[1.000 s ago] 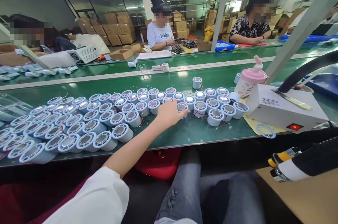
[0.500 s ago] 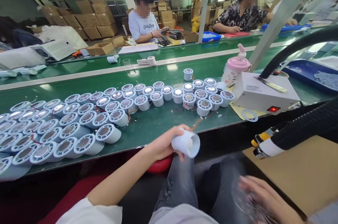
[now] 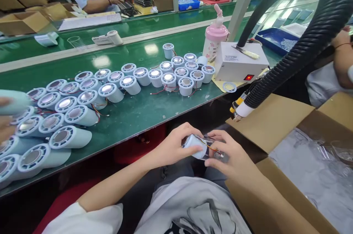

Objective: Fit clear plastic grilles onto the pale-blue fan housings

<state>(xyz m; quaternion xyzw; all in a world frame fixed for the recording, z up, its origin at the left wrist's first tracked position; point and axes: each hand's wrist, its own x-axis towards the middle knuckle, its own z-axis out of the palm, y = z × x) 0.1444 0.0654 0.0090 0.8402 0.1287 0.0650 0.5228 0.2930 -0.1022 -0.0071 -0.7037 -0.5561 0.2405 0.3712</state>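
Note:
Above my lap, my left hand (image 3: 180, 145) is wrapped round a light blue cylindrical motor housing (image 3: 197, 147). Thin coloured wires (image 3: 211, 148) run from it towards my right side. My right hand (image 3: 234, 153) grips a clear plastic cup (image 3: 223, 158) against the housing's wired end. How far the housing sits inside the cup is hard to see, since my fingers cover part of both. Many similar housings (image 3: 111, 92) stand on the green bench (image 3: 143, 112) ahead, round vented ends up, some with loose wires.
A black ribbed hose (image 3: 275, 79) hangs at right beside a white box with a lit red switch (image 3: 234, 61). Below it stands an open carton (image 3: 256, 123) of clear cups. A pink-lidded bottle (image 3: 216, 37) is behind. At far left, another person's blurred hand (image 3: 5, 116) holds a light blue part.
My right hand has come up from low right with the clear cup and met the housing in my left hand. The view has shifted right and down. Another person's hand appears at left.

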